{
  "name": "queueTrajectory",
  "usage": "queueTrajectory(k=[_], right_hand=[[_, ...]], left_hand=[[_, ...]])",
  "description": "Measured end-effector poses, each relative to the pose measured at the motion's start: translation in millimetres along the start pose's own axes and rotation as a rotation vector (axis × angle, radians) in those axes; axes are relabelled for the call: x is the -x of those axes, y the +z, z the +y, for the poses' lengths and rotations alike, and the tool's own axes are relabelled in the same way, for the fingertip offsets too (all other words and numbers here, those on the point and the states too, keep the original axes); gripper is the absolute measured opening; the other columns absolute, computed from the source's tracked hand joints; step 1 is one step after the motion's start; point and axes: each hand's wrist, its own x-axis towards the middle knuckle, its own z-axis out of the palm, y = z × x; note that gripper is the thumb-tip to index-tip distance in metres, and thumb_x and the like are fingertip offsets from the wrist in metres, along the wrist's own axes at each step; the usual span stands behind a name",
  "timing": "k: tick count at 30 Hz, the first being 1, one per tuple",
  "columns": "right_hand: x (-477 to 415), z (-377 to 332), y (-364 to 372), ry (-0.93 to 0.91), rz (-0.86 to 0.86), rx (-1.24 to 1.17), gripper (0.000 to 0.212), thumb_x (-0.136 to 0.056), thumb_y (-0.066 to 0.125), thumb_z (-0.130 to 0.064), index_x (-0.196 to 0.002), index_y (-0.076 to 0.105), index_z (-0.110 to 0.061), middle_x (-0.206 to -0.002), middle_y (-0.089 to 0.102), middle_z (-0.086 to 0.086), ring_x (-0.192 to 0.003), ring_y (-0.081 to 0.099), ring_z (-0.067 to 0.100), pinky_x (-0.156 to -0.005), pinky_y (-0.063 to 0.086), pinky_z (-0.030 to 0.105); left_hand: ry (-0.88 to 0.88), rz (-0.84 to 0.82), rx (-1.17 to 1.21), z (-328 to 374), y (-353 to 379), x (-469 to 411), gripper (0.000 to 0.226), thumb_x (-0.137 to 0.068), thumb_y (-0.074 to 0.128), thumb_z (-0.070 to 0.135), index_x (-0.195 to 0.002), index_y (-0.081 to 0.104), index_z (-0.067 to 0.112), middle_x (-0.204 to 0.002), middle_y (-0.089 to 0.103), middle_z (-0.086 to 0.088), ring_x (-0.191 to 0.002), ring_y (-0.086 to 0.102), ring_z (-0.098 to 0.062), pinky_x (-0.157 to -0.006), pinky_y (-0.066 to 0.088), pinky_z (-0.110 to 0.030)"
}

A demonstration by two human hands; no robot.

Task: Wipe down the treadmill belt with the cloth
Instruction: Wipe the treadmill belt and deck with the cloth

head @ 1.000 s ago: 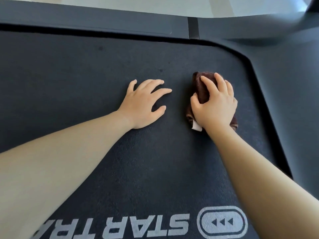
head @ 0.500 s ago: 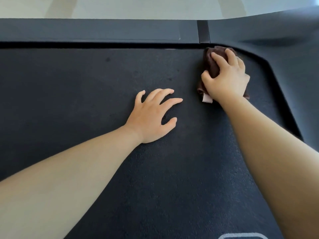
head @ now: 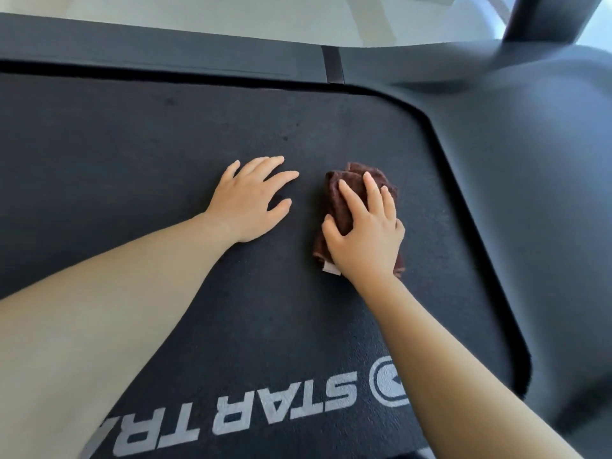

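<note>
The black treadmill belt [head: 165,154] fills the view, with grey "STAR TRA" lettering [head: 265,412] near me. A bunched dark brown cloth [head: 344,190] with a small white tag lies on the belt right of centre. My right hand [head: 367,233] lies on top of it, fingers draped over the wad and thumb tucked against its left side, pressing it down on the belt. My left hand [head: 251,200] rests flat on the belt just left of the cloth, fingers spread, holding nothing.
A dark grey frame rail [head: 165,44] runs along the belt's far edge. The grey motor cover [head: 530,160] curves round the right side, with an upright post [head: 543,18] rising at the top right. Pale floor shows beyond.
My right hand has drawn the cloth back from the belt's far right corner toward me, to beside my left hand. The left hand stays flat in place.
</note>
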Motion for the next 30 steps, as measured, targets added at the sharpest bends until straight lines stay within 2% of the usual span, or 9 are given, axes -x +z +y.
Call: queueTrajectory(k=[4, 10, 19, 24, 30], right_hand=[[-17.0, -5.8, 5.4, 0.004, 0.005, 0.029, 0.055, -0.084, 0.052, -0.046, -0.138, 0.042, -0.041, -0.156, 0.022, -0.007, -0.143, 0.013, 0.023, -0.107, 0.02, 0.049], [-97.4, -15.0, 25.9, -0.023, 0.023, -0.009, 0.055, -0.082, 0.051, -0.048, -0.136, 0.043, -0.041, -0.154, 0.026, -0.006, -0.142, 0.016, 0.023, -0.106, 0.022, 0.055], [-206.0, -16.9, 38.0, -0.016, 0.005, -0.018, 0.06, -0.078, 0.047, -0.049, -0.137, 0.042, -0.041, -0.153, 0.028, -0.007, -0.14, 0.021, 0.024, -0.105, 0.026, 0.051], [-191.3, -17.0, 32.6, -0.018, -0.003, -0.025, 0.057, -0.081, 0.047, -0.046, -0.138, 0.041, -0.04, -0.156, 0.023, -0.005, -0.142, 0.017, 0.025, -0.106, 0.024, 0.052], [-103.8, -12.0, 14.7, -0.051, -0.047, -0.007, 0.055, -0.085, 0.051, -0.045, -0.139, 0.041, -0.041, -0.157, 0.019, -0.006, -0.143, 0.014, 0.023, -0.106, 0.024, 0.052]], left_hand=[[-0.036, -0.021, -0.019, -16.0, -8.0, -3.6, 0.048, -0.091, 0.042, 0.046, -0.138, 0.036, 0.038, -0.152, 0.026, 0.004, -0.141, 0.019, -0.017, -0.112, 0.011, -0.055], [-0.052, 0.022, -0.04, -19.9, -1.5, -8.4, 0.048, -0.088, 0.037, 0.049, -0.135, 0.036, 0.042, -0.146, 0.028, 0.008, -0.136, 0.021, -0.017, -0.11, 0.01, -0.051], [-0.071, 0.056, 0.017, -19.7, -0.9, -8.8, 0.048, -0.084, 0.038, 0.051, -0.131, 0.041, 0.045, -0.144, 0.031, 0.011, -0.135, 0.023, -0.013, -0.111, 0.009, -0.049], [-0.069, 0.068, 0.026, -20.9, 0.1, -8.9, 0.047, -0.083, 0.037, 0.052, -0.13, 0.042, 0.045, -0.144, 0.031, 0.012, -0.135, 0.023, -0.012, -0.111, 0.009, -0.05], [-0.062, 0.049, 0.018, -20.5, -1.3, -8.4, 0.047, -0.084, 0.038, 0.051, -0.13, 0.041, 0.045, -0.144, 0.031, 0.009, -0.136, 0.023, -0.016, -0.11, 0.011, -0.051]])
